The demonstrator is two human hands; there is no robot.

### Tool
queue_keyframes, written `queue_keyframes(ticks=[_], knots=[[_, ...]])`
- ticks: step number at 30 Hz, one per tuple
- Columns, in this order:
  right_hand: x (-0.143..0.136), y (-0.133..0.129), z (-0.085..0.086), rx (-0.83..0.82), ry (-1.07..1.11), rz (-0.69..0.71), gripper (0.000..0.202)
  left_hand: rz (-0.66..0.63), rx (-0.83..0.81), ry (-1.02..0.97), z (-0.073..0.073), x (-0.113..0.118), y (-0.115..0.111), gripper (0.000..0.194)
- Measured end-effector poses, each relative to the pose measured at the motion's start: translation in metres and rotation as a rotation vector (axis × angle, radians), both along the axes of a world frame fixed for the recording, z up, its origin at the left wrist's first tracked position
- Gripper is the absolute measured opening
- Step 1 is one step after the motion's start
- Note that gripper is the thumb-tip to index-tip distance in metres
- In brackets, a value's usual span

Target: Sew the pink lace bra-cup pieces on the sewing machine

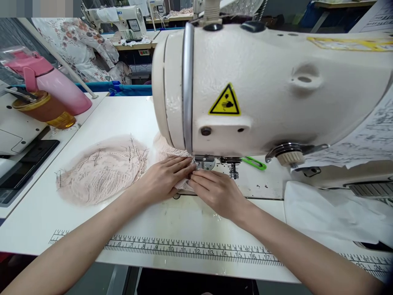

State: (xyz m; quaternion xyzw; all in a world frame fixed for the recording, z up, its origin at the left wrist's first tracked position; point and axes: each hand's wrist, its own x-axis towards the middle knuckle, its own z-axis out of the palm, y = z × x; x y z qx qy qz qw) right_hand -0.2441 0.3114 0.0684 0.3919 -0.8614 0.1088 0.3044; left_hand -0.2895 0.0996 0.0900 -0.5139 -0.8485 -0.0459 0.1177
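Pressing pale pink lace (173, 150) down with the left hand (166, 174), fingers nearly flat and side by side; touching the near edge of the same lace with the right hand (216, 191), fingers bent and close together; cannot tell whether pinching it; just above and beyond the fingertips, one sewing machine (264, 82) with one yellow warning triangle (225, 101), picturing a hand; nearer than the fingers, along the white tabletop (147, 217), one ruler scale (196, 250), legible from 6 to 17; well beyond the fingers, "JUKI" on one background machine (158, 7), "KI" on another (118, 18); left of the fingers, one rumpled lace oval (101, 174) with dark threads; farther left, two containers: one pink bottle (58, 80), contents hidden, and one amber cup (46, 108), holding slim tools, too overlapped to count; right of and beyond the fingers, one green tool (254, 163).
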Motion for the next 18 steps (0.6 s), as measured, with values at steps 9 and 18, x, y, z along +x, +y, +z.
queue_keyframes(ticks=[9,18], knots=[[0.000,0.008,0.002,0.010,-0.033,-0.009,0.027,0.021,0.054,-0.021,-0.004,0.003,0.003,0.047],[-0.003,0.015,0.009,-0.007,-0.009,-0.019,0.024,0.037,0.034,0.034,-0.003,0.008,0.004,0.045]])
